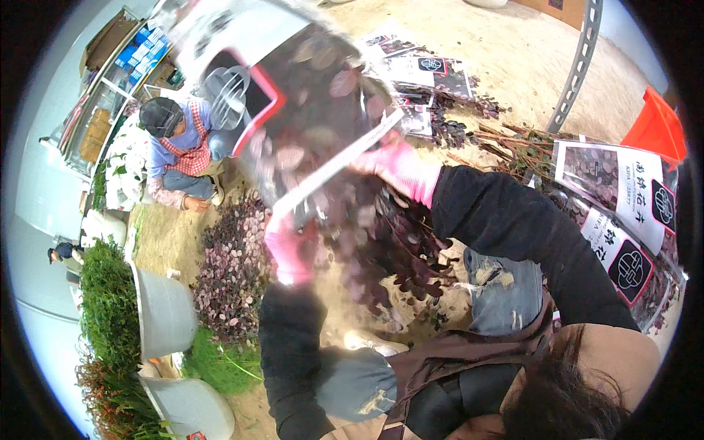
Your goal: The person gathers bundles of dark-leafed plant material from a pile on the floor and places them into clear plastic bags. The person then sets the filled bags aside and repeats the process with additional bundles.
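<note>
A clear plastic flower sleeve (308,93) with a white printed panel and a pink-edged dark emblem is raised before me, blurred. My left hand (291,247), in a pink glove, grips the lower end of its white edge strip (341,165). Farther up that strip, my right hand (393,162), also pink-gloved, holds the sleeve. Dark purple leafy branches (396,253) hang beneath and behind the plastic. Purple leaves show through the film; whether they are inside it I cannot tell. Both hands' fingers are partly hidden by the sleeve and blur.
Purple foliage (231,269) lies heaped on the left. Grey-white buckets (168,313) of greenery line that side; a person (181,143) crouches beyond. Wrapped bunches (627,220) lie at right, near cut stems (511,146), a perforated metal post (575,71) and an orange object (652,129).
</note>
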A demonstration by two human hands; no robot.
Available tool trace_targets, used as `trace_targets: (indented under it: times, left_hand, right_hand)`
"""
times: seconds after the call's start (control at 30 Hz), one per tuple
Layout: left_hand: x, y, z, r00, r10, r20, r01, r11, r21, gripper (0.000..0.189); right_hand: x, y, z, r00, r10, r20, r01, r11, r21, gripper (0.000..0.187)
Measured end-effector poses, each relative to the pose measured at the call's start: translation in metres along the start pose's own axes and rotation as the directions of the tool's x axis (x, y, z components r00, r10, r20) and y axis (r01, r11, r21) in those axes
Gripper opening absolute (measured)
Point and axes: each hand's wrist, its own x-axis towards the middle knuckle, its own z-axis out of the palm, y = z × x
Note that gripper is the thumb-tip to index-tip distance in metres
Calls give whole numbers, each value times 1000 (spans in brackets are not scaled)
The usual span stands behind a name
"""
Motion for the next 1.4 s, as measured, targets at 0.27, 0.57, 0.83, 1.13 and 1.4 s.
trace_targets:
  times: [0.27,0.57,0.83,1.13,1.4]
  left_hand:
    - [25,4,-21,884,-446,-139,387,866,-317,29]
    - [45,8,1,911,-408,-59,302,759,-577,73]
    - [15,-54,43,708,-694,-130,412,555,-723,46]
    - [-11,-100,78,947,-298,-117,313,938,147,31]
    - [23,-35,7,754,-653,71,655,739,-156,32]
  right_hand:
    - [23,-14,-51,987,-65,-150,66,998,6,32]
    - [-3,12,-40,980,-5,197,47,976,-211,31]
    - [-2,11,-25,942,194,273,-180,981,-77,36]
    - [-32,-35,3,956,82,281,-70,996,-52,29]
    - [4,0,-30,977,174,125,-194,965,177,31]
